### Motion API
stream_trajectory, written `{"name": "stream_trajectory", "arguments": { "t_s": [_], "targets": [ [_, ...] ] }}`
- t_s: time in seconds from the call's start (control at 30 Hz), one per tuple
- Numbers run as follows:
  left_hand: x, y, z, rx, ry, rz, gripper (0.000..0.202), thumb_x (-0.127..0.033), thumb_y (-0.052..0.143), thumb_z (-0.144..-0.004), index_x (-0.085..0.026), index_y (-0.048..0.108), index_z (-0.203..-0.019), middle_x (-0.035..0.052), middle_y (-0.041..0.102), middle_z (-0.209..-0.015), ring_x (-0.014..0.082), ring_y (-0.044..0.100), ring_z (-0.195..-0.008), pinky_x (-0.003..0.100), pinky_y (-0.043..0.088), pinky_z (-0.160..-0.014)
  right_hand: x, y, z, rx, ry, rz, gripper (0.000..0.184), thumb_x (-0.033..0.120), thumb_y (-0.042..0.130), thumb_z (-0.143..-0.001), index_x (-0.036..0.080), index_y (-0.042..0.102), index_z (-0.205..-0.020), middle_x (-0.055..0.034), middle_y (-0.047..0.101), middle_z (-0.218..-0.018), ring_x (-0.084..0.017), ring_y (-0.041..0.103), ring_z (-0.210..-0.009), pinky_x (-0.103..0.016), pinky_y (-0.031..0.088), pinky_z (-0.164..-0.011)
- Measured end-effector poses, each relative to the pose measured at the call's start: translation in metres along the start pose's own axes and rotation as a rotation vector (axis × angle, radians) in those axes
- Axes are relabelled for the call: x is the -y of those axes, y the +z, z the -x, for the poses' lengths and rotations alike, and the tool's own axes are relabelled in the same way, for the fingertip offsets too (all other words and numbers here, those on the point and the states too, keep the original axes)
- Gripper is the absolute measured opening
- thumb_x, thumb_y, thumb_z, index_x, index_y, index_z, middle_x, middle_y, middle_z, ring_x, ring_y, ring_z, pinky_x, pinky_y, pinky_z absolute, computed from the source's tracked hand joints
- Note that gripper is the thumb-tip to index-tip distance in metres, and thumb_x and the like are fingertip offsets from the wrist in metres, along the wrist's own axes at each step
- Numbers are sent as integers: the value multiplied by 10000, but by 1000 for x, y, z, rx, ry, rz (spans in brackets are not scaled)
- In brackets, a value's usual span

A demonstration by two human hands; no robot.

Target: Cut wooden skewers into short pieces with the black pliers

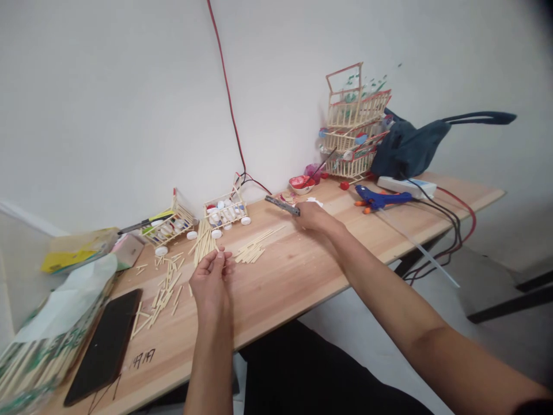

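My left hand (211, 276) hovers over the wooden table (294, 271) with its fingers curled together, pinching a small pale stick near the fingertips. Piles of short wooden sticks (250, 251) lie just beyond and to the left of it. My right hand (311, 217) is stretched out farther back on the table, closed round the handle of a grey utility knife (283, 205) whose blade end points left. Two small stick-built carts (224, 212) with white bottle-cap wheels stand behind the stick piles.
A dark phone (103, 346) and a bag of sticks (47, 340) lie at the left. A blue glue gun (380, 199), a white power strip (406, 185), a dark bag (410, 147), stacked stick baskets (354, 127) and a red paint dish (301, 183) occupy the back right.
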State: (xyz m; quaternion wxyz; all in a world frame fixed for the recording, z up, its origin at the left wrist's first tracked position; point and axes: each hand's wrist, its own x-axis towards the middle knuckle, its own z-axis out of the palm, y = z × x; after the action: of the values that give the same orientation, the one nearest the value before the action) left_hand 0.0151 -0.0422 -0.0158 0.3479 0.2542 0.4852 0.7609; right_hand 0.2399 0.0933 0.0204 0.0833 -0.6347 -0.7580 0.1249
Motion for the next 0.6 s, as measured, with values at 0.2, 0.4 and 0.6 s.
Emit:
{"name": "stream_trajectory", "arguments": {
  "t_s": [0.2,0.4,0.6],
  "targets": [
    [1,0,0,7,-10,8,298,-253,798,-590,-126,675,-830,47,707,-746,84,587,-585,185,394,-516,15,-11,-8,47,-401,-214,230,215,584,-775,183,676,-983,-38,711,-926,-172,639,-824,-202,403,-647],
    [1,-1,0,10,-16,-7,299,-258,800,-586,-128,664,-818,39,698,-730,79,571,-575,190,384,-524,54,0,-31,155,-660,63,199,210,590,-762,186,684,-936,-55,712,-895,-191,633,-802,-222,365,-619],
    [-1,-1,0,0,-20,-18,313,-267,795,-590,-125,666,-837,43,698,-744,75,562,-578,187,381,-524,75,8,-45,217,-825,207,210,218,583,-784,206,680,-971,-57,708,-933,-182,614,-800,-230,353,-624]
  ]
}}
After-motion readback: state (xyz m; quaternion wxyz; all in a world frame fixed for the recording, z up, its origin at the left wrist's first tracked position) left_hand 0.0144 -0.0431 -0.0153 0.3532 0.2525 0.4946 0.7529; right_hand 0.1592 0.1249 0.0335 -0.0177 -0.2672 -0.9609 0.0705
